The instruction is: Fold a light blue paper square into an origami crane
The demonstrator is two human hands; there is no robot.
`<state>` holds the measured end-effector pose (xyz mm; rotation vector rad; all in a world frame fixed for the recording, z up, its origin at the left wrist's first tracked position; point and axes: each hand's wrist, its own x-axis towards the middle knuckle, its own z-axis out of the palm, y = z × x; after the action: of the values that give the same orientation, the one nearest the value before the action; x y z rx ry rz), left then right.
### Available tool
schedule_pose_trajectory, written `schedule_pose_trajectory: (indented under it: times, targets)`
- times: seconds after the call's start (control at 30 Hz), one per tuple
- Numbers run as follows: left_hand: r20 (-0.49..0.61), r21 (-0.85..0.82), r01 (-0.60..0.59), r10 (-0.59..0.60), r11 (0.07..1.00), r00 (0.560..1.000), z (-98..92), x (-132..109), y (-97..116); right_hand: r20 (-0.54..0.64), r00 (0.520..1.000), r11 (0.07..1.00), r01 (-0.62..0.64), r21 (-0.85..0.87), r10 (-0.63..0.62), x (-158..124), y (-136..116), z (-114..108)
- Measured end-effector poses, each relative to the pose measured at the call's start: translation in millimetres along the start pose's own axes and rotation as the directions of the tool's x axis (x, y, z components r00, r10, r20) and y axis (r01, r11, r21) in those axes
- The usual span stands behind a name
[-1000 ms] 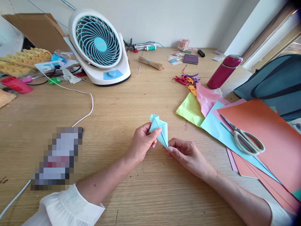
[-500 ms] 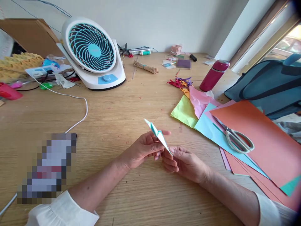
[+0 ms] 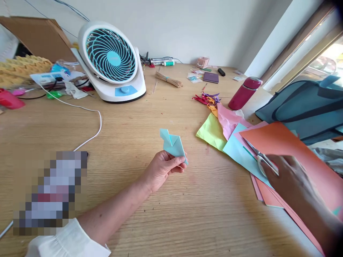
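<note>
My left hand [image 3: 163, 167] pinches a folded piece of light blue paper [image 3: 173, 145] between thumb and fingers, above the middle of the table. The paper has a pointed notch along its upper edge and a narrow corner by my fingertips. Over at the right, my right hand [image 3: 291, 178] is on the handles of the scissors [image 3: 261, 155], its fingers curled down and partly hidden. Motion blurs this hand a little. The scissors lie on the orange sheet [image 3: 278, 137] and light blue sheet [image 3: 241, 153], blades pointing to the upper left.
Crumpled yellow-green paper [image 3: 213, 132] and pink paper [image 3: 227, 119] lie beside the sheets. Behind them are a red bottle [image 3: 245, 93] and a blue bag [image 3: 302, 107]. A fan [image 3: 112, 64], a bundle of sticks [image 3: 168, 79] and a white cable [image 3: 100, 121] are farther left.
My right hand has let go of the folded paper and moved right to the scissors. My left hand still holds the paper, now turned with its broad face toward me.
</note>
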<state>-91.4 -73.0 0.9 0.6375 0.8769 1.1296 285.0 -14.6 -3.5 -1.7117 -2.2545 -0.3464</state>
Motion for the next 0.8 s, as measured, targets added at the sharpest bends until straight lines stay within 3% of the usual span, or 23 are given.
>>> schedule_pose_trajectory:
  times: [0.07,0.13,0.27,0.4,0.47,0.53,0.63,0.7,0.8]
  targets:
    - [0.000,-0.001,0.013,-0.013,1.000,1.000,-0.6,1.3,0.1,0.035,0.999,0.999,-0.032,-0.019,0.033,-9.8,27.6,8.4]
    - [0.000,-0.004,0.019,-0.019,1.000,1.000,-0.8,1.5,-0.3,0.076,0.994,0.997,-0.075,0.002,0.075,-13.5,39.9,14.2]
    - [-0.018,-0.035,-0.004,0.003,0.999,1.000,-1.3,0.6,-0.9,0.147,0.974,0.980,-0.186,0.072,0.174,-2.8,50.9,19.4]
    - [-0.042,-0.079,-0.010,0.007,0.997,0.999,-1.5,1.6,0.0,0.165,0.969,0.968,-0.208,0.143,0.184,3.9,51.6,14.8]
    - [-0.046,-0.094,-0.008,0.003,0.996,0.999,-0.8,2.3,0.4,0.160,0.969,0.950,-0.223,0.217,0.191,-0.4,32.2,6.7]
    - [-0.057,-0.115,-0.010,0.004,0.993,0.998,1.0,1.7,0.8,0.180,0.972,0.884,-0.214,0.416,0.151,-7.1,-3.7,-4.1]
    - [-0.075,-0.159,-0.008,-0.004,0.987,0.997,6.0,-2.0,2.0,0.160,0.981,0.805,-0.004,0.594,-0.113,-13.8,-70.9,-19.0]
    - [-0.075,-0.189,0.004,-0.019,0.982,0.997,9.9,-5.6,2.9,0.156,0.941,0.741,0.127,0.659,-0.299,-14.2,-108.7,-24.8]
    - [-0.076,-0.226,0.000,-0.018,0.974,0.997,15.3,-10.5,4.5,0.083,0.907,0.705,0.260,0.660,-0.412,-12.8,-139.8,-27.0]
